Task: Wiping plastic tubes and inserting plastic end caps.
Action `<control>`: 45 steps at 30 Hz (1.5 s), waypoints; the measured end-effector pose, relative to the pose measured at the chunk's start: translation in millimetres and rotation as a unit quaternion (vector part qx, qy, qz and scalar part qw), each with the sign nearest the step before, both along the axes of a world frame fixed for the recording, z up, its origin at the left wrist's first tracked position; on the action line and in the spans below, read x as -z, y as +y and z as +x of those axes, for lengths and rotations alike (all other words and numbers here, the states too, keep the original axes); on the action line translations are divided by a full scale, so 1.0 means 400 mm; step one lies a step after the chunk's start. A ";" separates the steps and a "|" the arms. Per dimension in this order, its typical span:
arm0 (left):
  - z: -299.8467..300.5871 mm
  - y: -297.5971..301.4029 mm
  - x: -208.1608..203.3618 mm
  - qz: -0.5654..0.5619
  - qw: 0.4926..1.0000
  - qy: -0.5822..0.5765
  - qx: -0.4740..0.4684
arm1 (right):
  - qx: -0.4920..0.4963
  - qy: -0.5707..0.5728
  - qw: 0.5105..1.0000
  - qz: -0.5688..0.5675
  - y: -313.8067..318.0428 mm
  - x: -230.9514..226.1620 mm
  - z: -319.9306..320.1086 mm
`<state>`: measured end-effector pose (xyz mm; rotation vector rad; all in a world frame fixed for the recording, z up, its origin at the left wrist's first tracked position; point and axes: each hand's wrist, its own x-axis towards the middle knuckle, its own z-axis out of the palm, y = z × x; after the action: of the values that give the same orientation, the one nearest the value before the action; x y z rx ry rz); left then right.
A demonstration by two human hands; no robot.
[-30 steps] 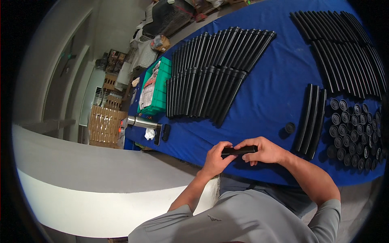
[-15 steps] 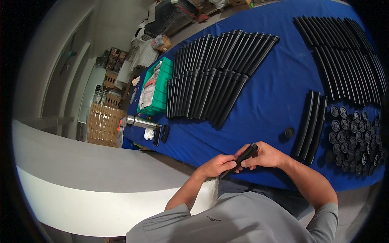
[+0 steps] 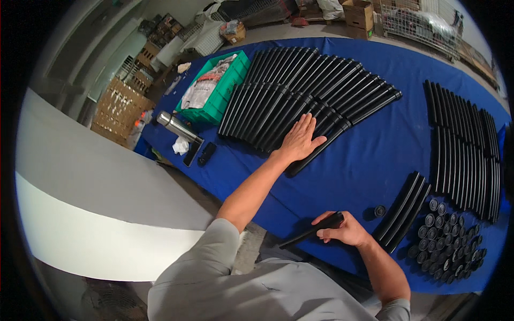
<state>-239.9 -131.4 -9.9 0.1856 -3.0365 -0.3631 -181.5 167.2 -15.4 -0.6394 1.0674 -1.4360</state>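
Within the gripping right hand [image 3: 347, 230], a black tube [image 3: 307, 234] (left hand [image 3: 297, 142] splayed over tubes [image 3: 270, 99])

I am observing a green crate [image 3: 229, 91] at the left; printed paper [image 3: 206, 85] is lying inside. Nearby, a steel flask [image 3: 175, 124] and white tissue [image 3: 181, 145] are occupying the blue cloth [image 3: 353, 166]. Beyond, a cardboard box [image 3: 357, 16] is standing left of a wire cage [image 3: 417, 27].

One tube [image 3: 306, 234] in hand [image 3: 347, 229], three tubes [image 3: 403, 211] beside one lone cap [image 3: 379, 211], dozens more of both, one crate [image 3: 227, 93]
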 end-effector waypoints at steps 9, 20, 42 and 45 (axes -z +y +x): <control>-0.010 -0.018 0.030 -0.021 1.000 -0.005 0.011 | 0.008 0.007 1.000 0.029 -0.001 -0.019 -0.009; -0.029 -0.021 0.011 -0.029 1.000 -0.002 0.004 | 0.013 -0.008 1.000 0.022 0.000 -0.016 -0.011; -0.038 0.090 -0.096 0.074 0.969 0.234 0.043 | 0.003 0.005 1.000 -0.009 -0.004 -0.009 -0.018; 0.149 0.181 -0.119 0.380 0.923 0.057 0.018 | 0.007 -0.022 1.000 0.019 -0.004 -0.002 -0.022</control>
<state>-180.1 -59.1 37.8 0.1376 -2.6172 -1.4750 -190.4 165.7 -14.5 -0.5727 1.0643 -1.4324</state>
